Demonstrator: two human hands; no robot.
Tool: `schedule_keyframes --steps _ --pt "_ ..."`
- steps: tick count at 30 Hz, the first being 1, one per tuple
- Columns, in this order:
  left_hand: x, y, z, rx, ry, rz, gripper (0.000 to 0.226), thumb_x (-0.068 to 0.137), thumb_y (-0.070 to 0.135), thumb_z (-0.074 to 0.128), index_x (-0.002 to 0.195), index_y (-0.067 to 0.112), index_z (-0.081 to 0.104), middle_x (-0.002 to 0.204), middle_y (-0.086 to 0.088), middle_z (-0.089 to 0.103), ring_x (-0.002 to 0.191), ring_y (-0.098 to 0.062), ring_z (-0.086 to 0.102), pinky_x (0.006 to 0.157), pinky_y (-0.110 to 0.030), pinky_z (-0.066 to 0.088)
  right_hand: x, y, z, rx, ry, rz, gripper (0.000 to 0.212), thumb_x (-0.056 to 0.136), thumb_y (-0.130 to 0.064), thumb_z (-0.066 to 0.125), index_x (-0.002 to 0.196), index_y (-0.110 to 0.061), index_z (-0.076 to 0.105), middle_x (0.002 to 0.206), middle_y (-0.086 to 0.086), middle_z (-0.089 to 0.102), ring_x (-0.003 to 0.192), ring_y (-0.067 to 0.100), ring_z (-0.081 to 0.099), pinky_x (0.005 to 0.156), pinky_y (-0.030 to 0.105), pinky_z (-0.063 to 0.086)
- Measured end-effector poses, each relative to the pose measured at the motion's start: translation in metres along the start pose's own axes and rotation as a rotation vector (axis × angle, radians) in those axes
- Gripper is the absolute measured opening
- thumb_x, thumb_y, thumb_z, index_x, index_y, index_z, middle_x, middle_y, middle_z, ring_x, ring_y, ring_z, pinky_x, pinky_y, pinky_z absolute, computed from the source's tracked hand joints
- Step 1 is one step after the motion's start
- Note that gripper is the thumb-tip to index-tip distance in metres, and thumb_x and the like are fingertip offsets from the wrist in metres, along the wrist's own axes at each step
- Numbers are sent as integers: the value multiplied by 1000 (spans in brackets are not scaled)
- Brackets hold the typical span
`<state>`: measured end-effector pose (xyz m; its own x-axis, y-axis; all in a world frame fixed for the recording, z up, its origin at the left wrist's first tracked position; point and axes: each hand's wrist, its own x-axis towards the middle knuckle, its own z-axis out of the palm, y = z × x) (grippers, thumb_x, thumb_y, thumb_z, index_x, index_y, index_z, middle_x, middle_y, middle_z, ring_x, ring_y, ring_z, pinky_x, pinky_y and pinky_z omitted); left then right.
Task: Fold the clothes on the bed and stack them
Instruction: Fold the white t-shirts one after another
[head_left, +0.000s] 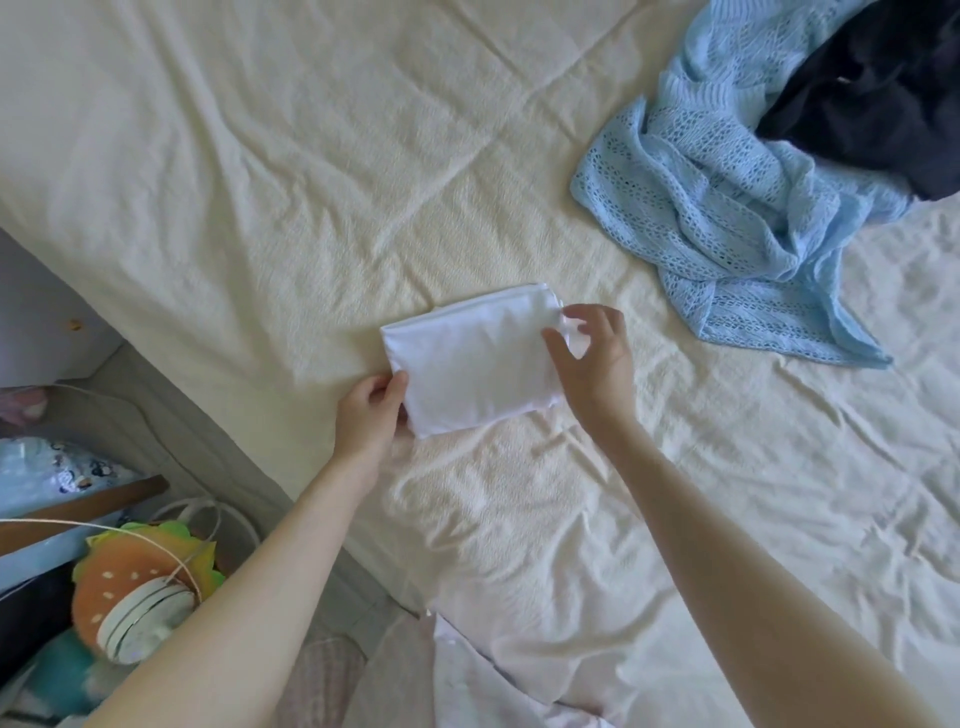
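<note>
The left hand (371, 415) is pinching the near-left corner of the folded white garment (475, 364) lying mid-bed (260, 182), while the right hand (592, 353) is nipping its far-right edge. Squaring those corners before letting go should keep it neat; the blue knit (727, 218) and dark garment (883, 104) are waiting unfolded.

L hand (371, 415) pinching; R hand (592, 353) fingers curled.

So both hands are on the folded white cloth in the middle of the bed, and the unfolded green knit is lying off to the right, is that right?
Not quite: the head view shows the unfolded knit is light blue, not green. The rest holds: the left hand and right hand are on the folded white cloth.
</note>
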<state>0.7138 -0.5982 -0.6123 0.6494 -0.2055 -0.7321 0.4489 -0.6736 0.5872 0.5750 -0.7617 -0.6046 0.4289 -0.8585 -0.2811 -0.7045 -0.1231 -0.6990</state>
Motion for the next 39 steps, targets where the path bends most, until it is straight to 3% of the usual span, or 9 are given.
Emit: schedule_keyframes --steps 2,4,7,9,18,24,32,39 --pt "2 2 -2 -51 -29 -27 13 93 19 57 96 7 62 83 -6 65 79 -23 63 83 -42 54 9 2 -7 130 -159 329 52 86 -33 66 128 -8 49 119 5 58 101 18 59 86 35 49" --pt "4 5 -3 -80 -55 -44 12 92 16 58 97 5 62 86 -7 65 76 -21 63 78 -40 54 19 5 -14 316 -322 537 51 86 -34 66 127 -7 52 117 6 62 100 22 62 89 41 53" --pt "6 9 -8 -119 -109 -73 6 92 14 59 87 11 60 88 -10 65 75 -22 64 65 -34 57 29 4 -23 443 -479 580 31 87 -27 66 111 -9 63 109 9 67 94 21 65 82 34 55" --pt "4 11 -12 -140 -151 -98 6 92 15 58 87 12 60 85 -9 65 71 -22 65 55 -29 56 31 3 -25 478 -527 632 30 85 -21 68 111 -7 64 109 9 68 98 22 65 86 35 53" --pt "-23 -7 -47 -28 -159 -49 8 91 19 60 93 11 61 92 -7 66 72 -18 67 55 -28 55 -24 -5 -21 493 -524 843 18 80 -10 72 96 -6 66 95 7 70 86 21 66 75 33 53" --pt "-74 -44 -88 23 -195 -66 3 88 18 65 85 17 64 80 -1 67 59 -9 66 52 -26 53 -122 -4 -25 580 -503 910 13 82 -9 68 95 -12 64 93 4 67 83 19 64 70 31 51" --pt "-160 -78 -119 118 -337 8 6 89 19 64 87 14 66 77 -1 70 62 -13 68 57 -28 54 -264 12 -54 795 -358 915 10 82 -7 67 80 -17 64 77 0 66 71 14 62 64 29 48" --pt "-233 -82 -102 237 -464 85 3 90 17 61 89 14 63 79 -4 66 61 -13 65 50 -22 52 -351 26 -103 884 -187 917 22 83 -9 66 104 -10 63 87 3 65 79 17 62 73 32 50"
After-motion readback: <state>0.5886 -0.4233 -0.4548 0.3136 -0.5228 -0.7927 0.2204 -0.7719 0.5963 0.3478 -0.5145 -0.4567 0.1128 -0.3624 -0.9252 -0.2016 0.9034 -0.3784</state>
